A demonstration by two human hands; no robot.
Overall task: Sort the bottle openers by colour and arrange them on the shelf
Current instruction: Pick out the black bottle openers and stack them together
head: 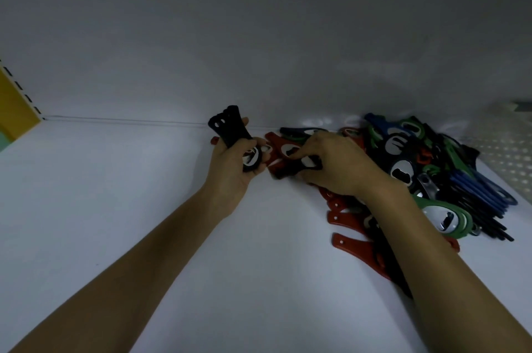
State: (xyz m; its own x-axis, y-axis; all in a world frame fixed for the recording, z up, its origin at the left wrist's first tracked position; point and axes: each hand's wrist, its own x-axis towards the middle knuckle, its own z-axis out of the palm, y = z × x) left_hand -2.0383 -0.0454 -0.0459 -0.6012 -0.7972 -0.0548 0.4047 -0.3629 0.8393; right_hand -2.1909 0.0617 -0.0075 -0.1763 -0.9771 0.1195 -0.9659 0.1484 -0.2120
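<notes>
A heap of bottle openers [417, 168] in black, red, green and blue lies on the white shelf [115, 194] at the right. My left hand [230, 171] grips a fanned bunch of black openers [230, 128], handles pointing up. Just to its right, my right hand [331, 165] pinches a single black opener [293, 168] at the heap's left edge, above a red opener [285, 148]. Several red openers [354, 220] lie under my right forearm, partly hidden.
The shelf's white back wall [259, 36] rises right behind the hands. A yellow upright with slots [14, 105] stands at the far left. A perforated white panel [503, 151] borders the heap on the right. Bare shelf surface spreads to the left and front.
</notes>
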